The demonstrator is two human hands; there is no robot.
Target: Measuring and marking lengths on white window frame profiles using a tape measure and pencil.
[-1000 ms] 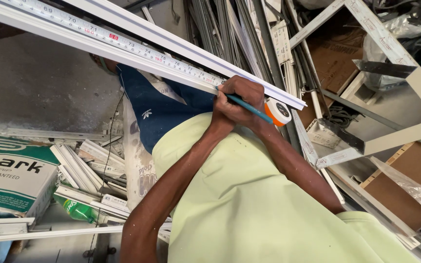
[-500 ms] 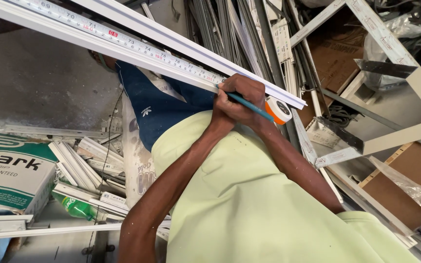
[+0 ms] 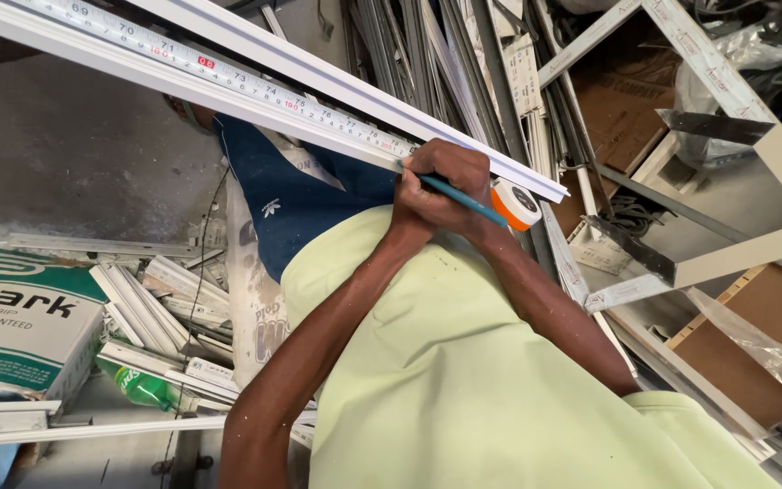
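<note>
Pencil [image 3: 463,199] tip hidden where hands [image 3: 436,195] overlap on profile [image 3: 319,86].

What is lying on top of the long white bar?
A tape measure blade lies along the white bar. Its orange and white case sits at the end. The hands, holding a teal pencil, cover the spot being marked.

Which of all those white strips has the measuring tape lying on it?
The long white strip held up across the top. The tape measure lies along it; the others sit loose in the pile below.
</note>
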